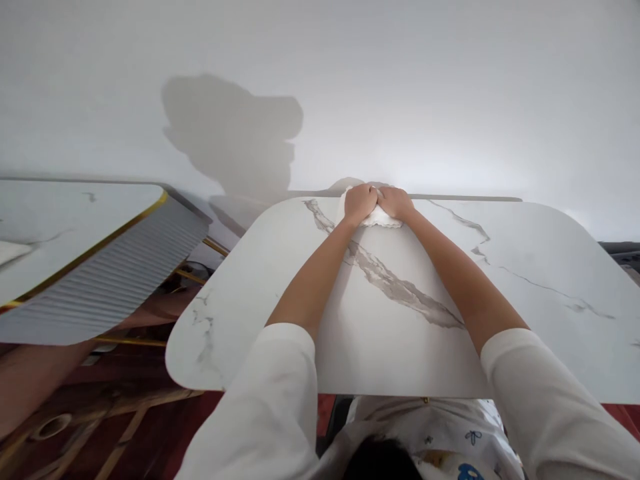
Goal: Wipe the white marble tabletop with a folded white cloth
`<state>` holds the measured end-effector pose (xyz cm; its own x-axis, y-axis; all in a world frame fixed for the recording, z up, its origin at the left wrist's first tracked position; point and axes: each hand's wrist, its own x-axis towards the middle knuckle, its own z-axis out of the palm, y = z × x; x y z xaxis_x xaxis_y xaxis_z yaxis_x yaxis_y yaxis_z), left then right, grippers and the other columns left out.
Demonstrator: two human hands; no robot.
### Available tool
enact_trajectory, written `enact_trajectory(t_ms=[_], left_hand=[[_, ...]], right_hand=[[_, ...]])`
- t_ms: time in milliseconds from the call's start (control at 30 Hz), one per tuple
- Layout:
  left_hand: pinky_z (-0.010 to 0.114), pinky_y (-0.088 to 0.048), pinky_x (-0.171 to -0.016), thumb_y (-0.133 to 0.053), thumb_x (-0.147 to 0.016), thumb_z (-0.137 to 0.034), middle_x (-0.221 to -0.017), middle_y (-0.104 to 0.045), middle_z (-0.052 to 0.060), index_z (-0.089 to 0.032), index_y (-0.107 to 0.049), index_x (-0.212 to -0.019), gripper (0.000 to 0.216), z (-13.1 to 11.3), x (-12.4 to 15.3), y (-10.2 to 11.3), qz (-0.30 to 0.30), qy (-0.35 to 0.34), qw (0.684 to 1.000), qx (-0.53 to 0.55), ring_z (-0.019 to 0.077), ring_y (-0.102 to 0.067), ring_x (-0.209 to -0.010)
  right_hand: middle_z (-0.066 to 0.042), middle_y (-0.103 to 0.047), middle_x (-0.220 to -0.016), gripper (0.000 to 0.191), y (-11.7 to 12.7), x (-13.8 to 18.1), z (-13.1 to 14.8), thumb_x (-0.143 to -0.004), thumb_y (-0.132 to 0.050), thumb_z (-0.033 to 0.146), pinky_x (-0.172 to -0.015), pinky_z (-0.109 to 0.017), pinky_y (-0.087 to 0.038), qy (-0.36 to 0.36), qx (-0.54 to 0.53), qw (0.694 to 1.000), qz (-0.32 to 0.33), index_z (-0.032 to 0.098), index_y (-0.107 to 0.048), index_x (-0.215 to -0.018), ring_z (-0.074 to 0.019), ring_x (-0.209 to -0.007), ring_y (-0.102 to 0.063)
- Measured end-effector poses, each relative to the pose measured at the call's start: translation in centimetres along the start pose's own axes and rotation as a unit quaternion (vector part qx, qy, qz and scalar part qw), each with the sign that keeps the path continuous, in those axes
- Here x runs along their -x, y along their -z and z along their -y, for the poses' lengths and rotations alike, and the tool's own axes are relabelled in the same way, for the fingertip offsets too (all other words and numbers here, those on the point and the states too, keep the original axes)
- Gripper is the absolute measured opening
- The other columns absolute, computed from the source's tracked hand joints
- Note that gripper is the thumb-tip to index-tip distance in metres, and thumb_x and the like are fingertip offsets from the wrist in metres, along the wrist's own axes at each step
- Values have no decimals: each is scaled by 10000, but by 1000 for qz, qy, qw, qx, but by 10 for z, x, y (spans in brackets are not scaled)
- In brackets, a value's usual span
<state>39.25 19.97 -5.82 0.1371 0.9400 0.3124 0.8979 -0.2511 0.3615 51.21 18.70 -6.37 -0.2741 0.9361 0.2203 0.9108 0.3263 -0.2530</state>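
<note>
Both my arms reach across a white marble-patterned table (525, 320) to its far edge. My left hand (359, 201) and my right hand (396, 202) lie side by side there, fingers curled down and pressed on a crumpled white cloth (379, 217). The cloth bunches under both hands, and a little of it shows between and below them. A grey vein (400, 288) runs diagonally across the tabletop between my forearms.
A white wall (450, 100) stands right behind the table's far edge. At the left is a second white tabletop (60, 227) with a gold rim and a ribbed grey side. Dark red floor and wooden pieces (120, 413) lie below the gap between the tables.
</note>
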Motion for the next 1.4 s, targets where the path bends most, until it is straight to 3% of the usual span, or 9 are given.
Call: enact_trajectory(t_ms=[133,333,500,733,933,1167,1267,1400], left_hand=[[362,-408,-879,-310,-936,-246,-977,-693,130,-163,-663,-839,375,-1,10,1,-9,-34,999,-12,258,-606,-956],[344,-372,-997,-292,-927,-185,-1175,-638,117,-144,-607,-1083,354,-3,44,15,-7,-113,993,-20,227,-542,-1123],[372,-375,-1026,-278,-918,-182,-1153,-631,127,-144,-583,-1108,361,-2,105,40,18,-144,988,-57,236,-541,-1134],[405,-282,-1141,-225,-921,-243,-1381,-514,125,-102,-495,-1297,484,0,210,75,35,-148,987,-58,222,-414,-1321],[437,-252,-1162,-259,-895,-241,-1470,-420,103,-115,-453,-1364,522,-28,264,83,81,-81,993,-16,226,-327,-1390],[470,-249,-1156,-305,-879,-248,-1487,-400,65,-187,-438,-1380,522,-69,267,62,96,-69,992,39,245,-299,-1404],[493,-264,-1135,-320,-868,-219,-1454,-441,91,-182,-463,-1340,494,-76,243,48,81,-81,993,26,269,-335,-1376],[444,-349,-1065,-309,-863,-141,-1271,-585,102,-186,-558,-1154,385,-79,190,34,53,-100,994,4,258,-475,-1230]], right_hand=[[-164,-559,-1323,466,-1,10,3,-983,-227,281,-1026,-399,-323,15,13,1000,-22,70,-512,-1286,-282,-1237,-474],[-177,-320,-1516,547,3,47,24,-970,-217,262,-1116,-410,-206,8,29,999,-14,-1,-317,-1440,-279,-1400,-266],[-194,-290,-1522,568,5,102,60,-957,-239,261,-1127,-428,-205,8,21,1000,-7,-23,-300,-1445,-291,-1415,-239],[-242,-367,-1467,556,9,202,120,-938,-280,233,-1136,-454,-217,32,15,998,-60,-66,-375,-1397,-326,-1383,-309],[-213,-351,-1486,571,26,261,121,-942,-294,287,-1143,-455,-238,42,-6,998,-40,-30,-374,-1410,-300,-1394,-299],[-159,-331,-1509,576,42,283,76,-944,-264,312,-1140,-453,-250,32,3,999,1,33,-350,-1441,-264,-1414,-264],[-162,-329,-1510,582,41,262,53,-944,-268,315,-1134,-443,-250,45,17,999,13,28,-335,-1446,-267,-1409,-274],[-178,-328,-1507,568,36,208,24,-955,-267,294,-1124,-441,-247,46,29,998,24,9,-326,-1443,-281,-1402,-286]])
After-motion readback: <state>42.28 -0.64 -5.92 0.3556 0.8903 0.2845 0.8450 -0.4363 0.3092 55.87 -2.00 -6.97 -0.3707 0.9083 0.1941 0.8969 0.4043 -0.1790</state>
